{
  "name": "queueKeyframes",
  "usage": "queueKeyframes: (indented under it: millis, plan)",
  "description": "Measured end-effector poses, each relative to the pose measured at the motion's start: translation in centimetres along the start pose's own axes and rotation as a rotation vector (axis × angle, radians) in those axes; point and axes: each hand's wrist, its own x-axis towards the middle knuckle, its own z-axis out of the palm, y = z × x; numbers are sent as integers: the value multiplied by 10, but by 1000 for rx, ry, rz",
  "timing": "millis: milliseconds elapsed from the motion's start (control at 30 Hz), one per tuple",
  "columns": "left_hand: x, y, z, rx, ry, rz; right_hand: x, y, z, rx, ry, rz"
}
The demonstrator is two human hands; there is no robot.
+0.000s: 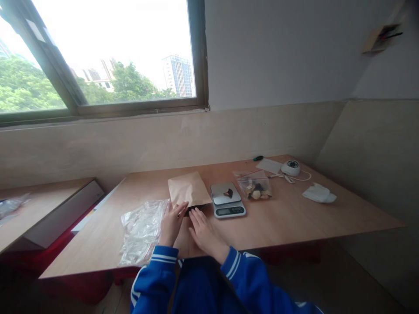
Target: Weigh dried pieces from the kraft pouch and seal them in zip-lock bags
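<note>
A brown paper bag lies flat on the wooden table, its dark open mouth turned toward me. My left hand rests at the bag's near left corner with the fingers together on its edge. Flat on the table, my right hand has its fingers stretched out, the tips at the bag's mouth. Just right of the bag stands a small digital scale with a dark piece on its pan. Beyond the scale lies a clear zip bag holding mixed dark and pale pieces.
A pile of empty clear plastic bags lies left of my hands. At the back right are a white round device with a cable, a white card and a crumpled tissue. A lower table stands to the left.
</note>
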Motion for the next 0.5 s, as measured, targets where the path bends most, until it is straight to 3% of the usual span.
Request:
queueKeyframes:
  millis: [133,300,400,500]
  plan:
    - [-2,19,-16,91,103,-113,2,0,1,-115,-40,-3]
    - [-12,35,-19,122,206,-152,18,-6,-24,-178,-172,50]
    - [-19,41,-16,132,216,-144,35,-1,-28,-191,-146,85]
    - [-27,46,-16,134,198,-128,51,9,-16,-86,-82,120]
